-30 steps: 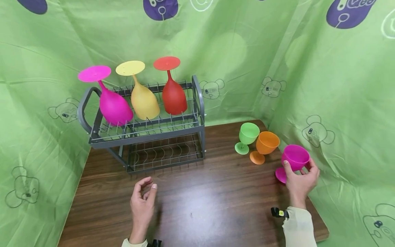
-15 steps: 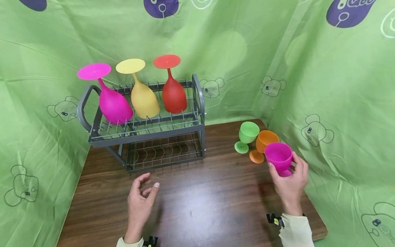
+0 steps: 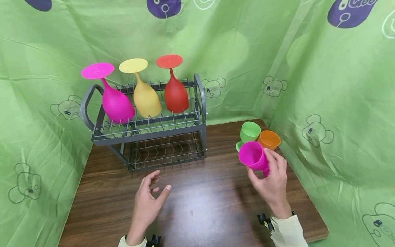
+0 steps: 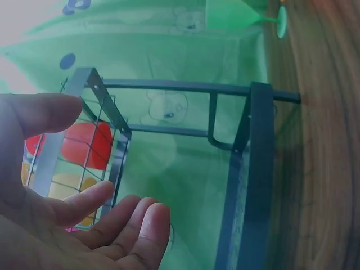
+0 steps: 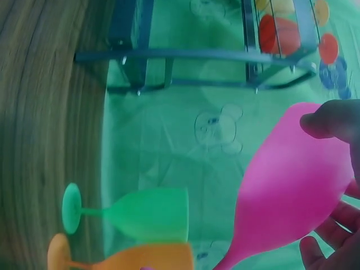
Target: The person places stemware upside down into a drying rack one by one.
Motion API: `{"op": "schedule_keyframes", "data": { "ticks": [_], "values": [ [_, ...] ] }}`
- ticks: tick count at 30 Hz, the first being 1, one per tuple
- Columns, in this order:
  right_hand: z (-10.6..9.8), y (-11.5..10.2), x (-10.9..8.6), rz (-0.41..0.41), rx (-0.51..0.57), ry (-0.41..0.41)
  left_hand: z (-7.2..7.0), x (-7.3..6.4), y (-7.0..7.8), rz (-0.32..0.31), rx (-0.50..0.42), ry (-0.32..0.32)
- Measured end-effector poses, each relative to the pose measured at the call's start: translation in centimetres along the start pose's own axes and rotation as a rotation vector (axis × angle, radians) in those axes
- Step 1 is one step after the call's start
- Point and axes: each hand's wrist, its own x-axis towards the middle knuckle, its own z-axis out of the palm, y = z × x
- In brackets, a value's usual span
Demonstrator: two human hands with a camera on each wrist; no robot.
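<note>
A magenta plastic goblet (image 3: pixel 251 157) is gripped around its bowl by my right hand (image 3: pixel 273 181), lifted off the table and tilted, its mouth toward the head camera. In the right wrist view the same goblet (image 5: pixel 292 185) shows its bowl, with thumb and fingers on opposite sides. My left hand (image 3: pixel 148 199) hovers over the table in front of the rack, fingers relaxed and holding nothing. Behind the held goblet stand a green goblet (image 3: pixel 250 131) and an orange goblet (image 3: pixel 270 140), both upright; the orange one's foot is hidden in the head view.
A grey two-tier dish rack (image 3: pixel 148 135) stands at the back left. Upside down on its top tier lean a magenta goblet (image 3: pixel 117 104), a yellow goblet (image 3: pixel 147 99) and a red goblet (image 3: pixel 176 94). Green printed cloth (image 3: pixel 228 68) encloses the brown wooden table (image 3: pixel 200 206).
My right hand has lifted the magenta goblet from the table's right side and carried it left, tilting it. My left hand has shifted slightly right, its thumb spreading wider from the fingers.
</note>
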Motion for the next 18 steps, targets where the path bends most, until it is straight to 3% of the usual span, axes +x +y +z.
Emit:
{"op": "schedule_keyframes", "data": {
  "ticks": [10, 18],
  "values": [
    [2.5, -3.2, 0.3, -0.295, 0.029, -0.099, 0.5, 0.2, 1.7, 0.061, -0.066, -0.034],
    [4.7, -6.3, 0.2, -0.415, 0.057, -0.187, 1.1, 0.3, 3.0, 0.128, -0.110, -0.082]
  ]
}}
